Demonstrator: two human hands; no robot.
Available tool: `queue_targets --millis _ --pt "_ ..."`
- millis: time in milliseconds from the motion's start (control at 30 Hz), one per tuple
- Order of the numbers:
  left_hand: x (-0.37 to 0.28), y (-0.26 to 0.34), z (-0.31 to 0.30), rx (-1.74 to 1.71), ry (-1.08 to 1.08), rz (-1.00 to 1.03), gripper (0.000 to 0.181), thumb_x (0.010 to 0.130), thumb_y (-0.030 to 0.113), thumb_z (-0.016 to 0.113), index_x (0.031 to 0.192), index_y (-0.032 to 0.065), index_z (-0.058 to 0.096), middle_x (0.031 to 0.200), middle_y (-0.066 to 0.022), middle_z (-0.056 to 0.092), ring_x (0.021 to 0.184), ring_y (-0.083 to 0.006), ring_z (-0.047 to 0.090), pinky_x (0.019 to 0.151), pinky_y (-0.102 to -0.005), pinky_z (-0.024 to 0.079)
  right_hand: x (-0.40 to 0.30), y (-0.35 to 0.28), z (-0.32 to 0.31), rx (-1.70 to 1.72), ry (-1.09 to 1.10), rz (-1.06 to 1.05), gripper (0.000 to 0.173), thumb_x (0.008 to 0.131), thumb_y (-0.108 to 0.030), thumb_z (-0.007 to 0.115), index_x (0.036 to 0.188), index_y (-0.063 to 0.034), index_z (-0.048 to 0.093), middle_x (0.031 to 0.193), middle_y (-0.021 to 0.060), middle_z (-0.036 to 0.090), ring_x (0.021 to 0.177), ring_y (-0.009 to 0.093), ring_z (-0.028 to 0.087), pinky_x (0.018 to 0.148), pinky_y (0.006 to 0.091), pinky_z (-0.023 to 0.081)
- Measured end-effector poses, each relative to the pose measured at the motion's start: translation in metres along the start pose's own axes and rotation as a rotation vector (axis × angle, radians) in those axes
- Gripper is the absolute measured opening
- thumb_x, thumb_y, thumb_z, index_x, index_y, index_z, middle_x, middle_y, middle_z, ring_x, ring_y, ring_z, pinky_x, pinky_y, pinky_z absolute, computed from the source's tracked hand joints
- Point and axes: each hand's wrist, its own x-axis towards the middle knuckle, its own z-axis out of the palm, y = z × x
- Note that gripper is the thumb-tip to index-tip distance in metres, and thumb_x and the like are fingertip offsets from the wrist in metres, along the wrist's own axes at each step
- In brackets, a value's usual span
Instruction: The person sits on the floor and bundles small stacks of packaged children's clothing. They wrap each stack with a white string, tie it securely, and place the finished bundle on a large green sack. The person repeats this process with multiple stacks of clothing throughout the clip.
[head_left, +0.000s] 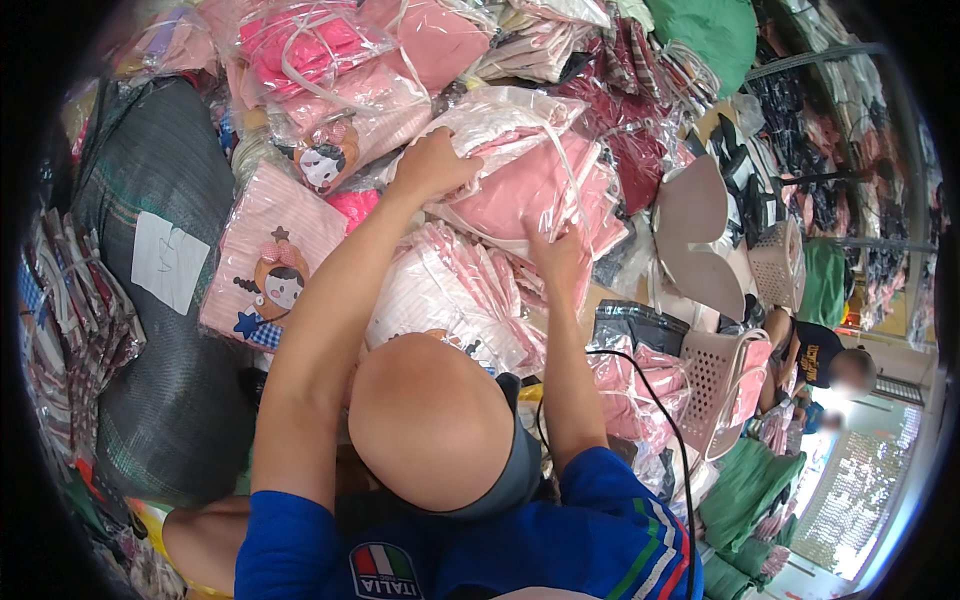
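A bundle of pink and white folded garments in clear plastic bags (517, 184), tied with a white strip, lies before me. My left hand (442, 161) has its fingers curled on the bundle's upper left edge. My right hand (556, 244) rests at its lower right side, the thumb on the pink top and the other fingers partly hidden. Just below, by my knee, is a bagged bundle of striped garments (442, 292). Left of my left forearm lies a bagged pink striped garment (262, 225) with a cartoon girl on it.
A large dark woven sack (161, 390) with a paper bearing writing stands at the left. Bagged garments (315, 45) are piled beyond my hands. Perforated plastic baskets (705, 382) and green sacks (750, 487) stand at the right. Another person (817, 360) sits at the far right.
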Motion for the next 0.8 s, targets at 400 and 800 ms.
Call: queue_targets --millis 400,800 --pt "-0.04 0.009 0.024 0.307 0.217 0.067 0.101 0.065 0.06 0.079 0.137 -0.0041 0.049 0.122 -0.0292 0.061 0.125 -0.0422 0.054 0.102 -0.0558 0.042 -0.036 -0.069 0.029 0.681 -0.551 -0.329 0.074 0.082 -0.031 0.074 0.142 0.0006 0.043 0.122 0.0274 0.062 0.111 0.038 0.062 0.093 0.0426 0.049" --pt "-0.029 0.009 0.008 0.185 0.075 -0.014 0.066 0.074 0.051 0.07 0.112 -0.0025 0.065 0.113 -0.0264 0.067 0.107 -0.0405 0.065 0.092 -0.0471 0.051 -0.014 0.026 0.02 0.469 -0.183 0.258 0.055 0.077 -0.033 0.075 0.11 0.0082 0.058 0.09 0.0211 0.066 0.081 0.03 0.065 0.073 0.04 0.05"
